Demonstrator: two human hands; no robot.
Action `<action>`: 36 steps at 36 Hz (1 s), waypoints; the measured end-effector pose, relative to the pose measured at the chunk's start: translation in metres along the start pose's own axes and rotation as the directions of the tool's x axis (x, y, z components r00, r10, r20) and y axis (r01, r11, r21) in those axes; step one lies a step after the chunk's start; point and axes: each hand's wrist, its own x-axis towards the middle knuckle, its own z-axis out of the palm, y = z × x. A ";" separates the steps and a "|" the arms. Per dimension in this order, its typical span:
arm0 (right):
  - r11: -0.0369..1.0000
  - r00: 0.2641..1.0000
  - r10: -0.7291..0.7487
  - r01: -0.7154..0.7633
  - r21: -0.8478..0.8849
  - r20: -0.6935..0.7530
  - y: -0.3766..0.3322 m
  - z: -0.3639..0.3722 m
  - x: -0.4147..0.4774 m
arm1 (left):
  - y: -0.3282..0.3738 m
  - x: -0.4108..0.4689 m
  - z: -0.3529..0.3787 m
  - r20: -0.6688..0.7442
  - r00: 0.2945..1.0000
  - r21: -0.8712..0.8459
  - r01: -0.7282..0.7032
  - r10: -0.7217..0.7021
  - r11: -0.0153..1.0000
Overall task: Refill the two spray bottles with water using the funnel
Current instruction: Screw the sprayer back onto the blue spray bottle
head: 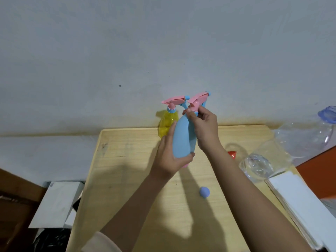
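Surface: light wooden table (127, 160); far edge set against the wall.
Far edge, just left of its middle: yellow spray bottle (166, 126), upright, pink trigger head fitted.
Right edge, far half: red funnel (231, 154), mostly hidden; attitude cannot be told.
Right edge, middle: clear plastic bottle (258, 166), lying on its side, near the funnel.
Centre, toward the near edge: small blue-violet cap (204, 191), well apart from the other items.

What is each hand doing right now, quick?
Left hand: closed around the body of the blue bottle.
Right hand: pinching the pink spray head at that bottle's neck.
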 end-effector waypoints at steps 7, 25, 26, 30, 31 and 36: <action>0.994 0.993 -0.074 0.066 -0.090 -0.087 -0.003 0.006 -0.028 | 0.000 -0.026 0.009 -0.097 0.995 0.150 -0.021 0.036 0.988; 0.936 0.986 -0.165 0.166 -0.311 0.030 -0.010 -0.002 -0.097 | 0.003 -0.138 0.007 -0.234 0.968 0.244 -0.035 0.094 0.969; 0.934 0.982 -0.183 0.187 -0.304 0.042 -0.006 -0.002 -0.102 | 0.002 -0.145 0.005 -0.206 0.974 0.221 -0.044 0.090 0.974; 0.936 0.971 -0.219 0.236 -0.260 0.091 0.003 -0.006 -0.122 | -0.002 -0.170 -0.013 -0.076 0.997 0.062 -0.019 0.024 0.998; 0.937 0.970 -0.219 0.240 -0.253 0.106 0.007 -0.007 -0.126 | -0.004 -0.175 -0.019 -0.069 0.997 0.031 0.032 -0.030 0.999; 0.947 0.966 -0.103 0.168 -0.275 0.236 0.031 -0.007 -0.155 | -0.017 -0.201 -0.048 0.017 0.961 0.191 0.267 -0.275 0.945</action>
